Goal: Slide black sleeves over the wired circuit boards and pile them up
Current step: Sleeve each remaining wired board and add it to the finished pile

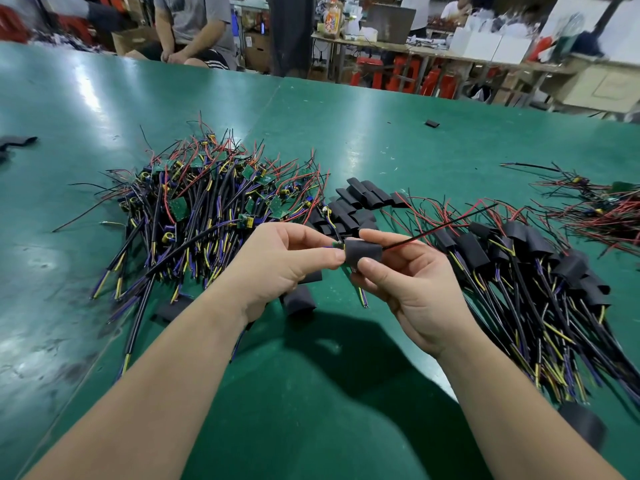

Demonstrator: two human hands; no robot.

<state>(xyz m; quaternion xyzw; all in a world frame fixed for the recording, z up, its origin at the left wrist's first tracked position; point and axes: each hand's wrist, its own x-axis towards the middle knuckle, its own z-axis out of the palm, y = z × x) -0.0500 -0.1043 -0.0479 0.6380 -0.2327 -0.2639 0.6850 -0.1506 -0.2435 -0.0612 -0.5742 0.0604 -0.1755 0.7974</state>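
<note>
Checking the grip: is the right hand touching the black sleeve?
Touching. The head view shows the right hand pinching the sleeve between thumb and finger.

Only arms and hands of the person show. The left forearm (pixel 156 393) and the right forearm (pixel 512 410) are bare along all the length that is visible. The left hand (pixel 277 268) and the right hand (pixel 412 289) are bare too. The fingernails that show are short and plain.
</note>
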